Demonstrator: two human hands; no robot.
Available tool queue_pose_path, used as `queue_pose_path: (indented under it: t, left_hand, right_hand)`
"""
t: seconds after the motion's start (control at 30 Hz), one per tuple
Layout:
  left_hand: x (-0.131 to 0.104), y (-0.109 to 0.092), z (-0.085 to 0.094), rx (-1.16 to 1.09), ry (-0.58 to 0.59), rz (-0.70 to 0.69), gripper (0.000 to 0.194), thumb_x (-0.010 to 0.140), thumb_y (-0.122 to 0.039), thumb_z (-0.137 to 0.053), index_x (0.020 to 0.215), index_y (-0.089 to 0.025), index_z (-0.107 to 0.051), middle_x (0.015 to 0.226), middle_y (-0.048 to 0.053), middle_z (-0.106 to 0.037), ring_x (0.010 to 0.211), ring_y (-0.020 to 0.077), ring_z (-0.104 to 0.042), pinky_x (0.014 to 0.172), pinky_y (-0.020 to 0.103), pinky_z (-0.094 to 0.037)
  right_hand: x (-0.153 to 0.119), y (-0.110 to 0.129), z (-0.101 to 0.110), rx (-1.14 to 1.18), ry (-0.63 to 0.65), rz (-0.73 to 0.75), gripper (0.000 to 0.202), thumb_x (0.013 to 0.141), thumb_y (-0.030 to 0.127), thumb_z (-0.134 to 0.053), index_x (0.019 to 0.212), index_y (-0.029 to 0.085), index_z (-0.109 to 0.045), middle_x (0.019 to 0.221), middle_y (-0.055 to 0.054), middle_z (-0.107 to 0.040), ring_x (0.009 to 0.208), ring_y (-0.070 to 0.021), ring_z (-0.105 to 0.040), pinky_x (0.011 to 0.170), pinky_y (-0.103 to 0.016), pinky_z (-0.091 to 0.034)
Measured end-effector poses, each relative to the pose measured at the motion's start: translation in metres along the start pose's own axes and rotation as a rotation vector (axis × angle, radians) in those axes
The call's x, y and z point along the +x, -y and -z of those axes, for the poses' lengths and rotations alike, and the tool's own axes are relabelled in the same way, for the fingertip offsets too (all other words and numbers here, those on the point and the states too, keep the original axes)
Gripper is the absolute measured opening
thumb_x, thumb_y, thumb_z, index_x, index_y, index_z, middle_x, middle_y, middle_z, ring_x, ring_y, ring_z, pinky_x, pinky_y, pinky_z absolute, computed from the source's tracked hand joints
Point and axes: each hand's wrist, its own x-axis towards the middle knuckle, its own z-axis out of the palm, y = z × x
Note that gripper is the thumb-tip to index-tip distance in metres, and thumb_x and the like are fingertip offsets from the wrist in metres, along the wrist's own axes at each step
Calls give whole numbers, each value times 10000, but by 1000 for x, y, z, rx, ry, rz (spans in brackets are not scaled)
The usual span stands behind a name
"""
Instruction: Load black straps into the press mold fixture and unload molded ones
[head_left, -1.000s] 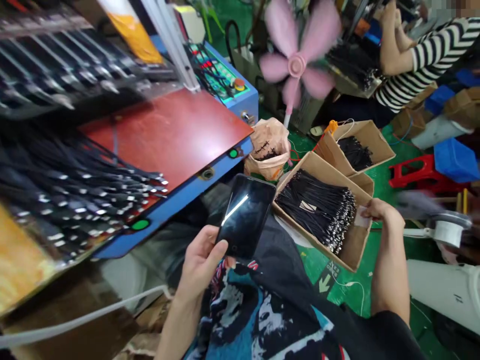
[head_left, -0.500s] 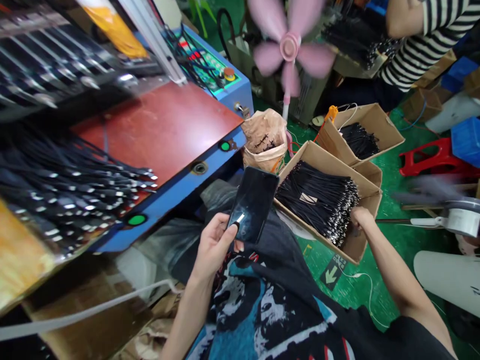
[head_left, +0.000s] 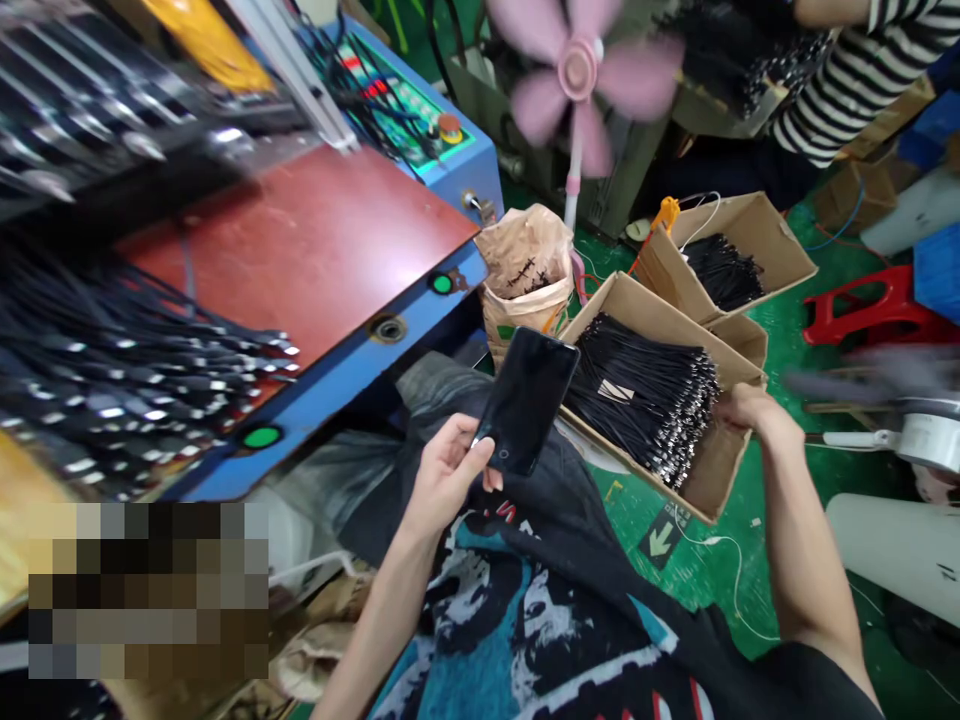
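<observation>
My left hand (head_left: 454, 470) is closed on the lower left side of a black smartphone (head_left: 529, 400), its thumb over the front edge. The phone's screen is dark, and the phone is held tilted above my lap. To the right, my right hand (head_left: 750, 408) is bent over the right wall of an open cardboard box (head_left: 724, 480), fingers curled at the rim and partly hidden. Inside that box lies a thick bundle of black cables (head_left: 637, 390) with shiny metal ends, and a small beige label sits on top of them.
At left, a blue machine (head_left: 322, 420) with a red-brown top carries more black cables (head_left: 150, 370). A paper sack (head_left: 525, 260), a pink fan (head_left: 577, 70) and a second cable box (head_left: 780, 240) stand ahead. A person in a striped shirt (head_left: 862, 90) is at the upper right.
The phone's screen has gone from a lit picture to dark, and the phone has shifted slightly right. My right hand has moved a little up and right along the box wall, the elbow bending.
</observation>
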Motion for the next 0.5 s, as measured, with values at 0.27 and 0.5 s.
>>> queue_pose_path:
  t: [0.27,0.5]
  left_hand:
    - [29,-6,-51,1,310,86,385,936,-502,-751,955,-192,-523,680,-57,-630,484,115,-665,466,197,-511]
    - [50,25,-83,-1,448,191,503,901,-595,-739,1120,-194,-530,818,3,-714,647,168,-752,568,240,-569]
  right_hand:
    - [-44,100,41,782,380,710,551,983,624,-637,1344,210,-676,1142,-73,-763,986,-214,-735,813,-332,-662]
    - [-33,95,44,698,319,697,472,920,668,-691,926,197,-717,845,-16,-711,748,-165,-653,626,-262,-610]
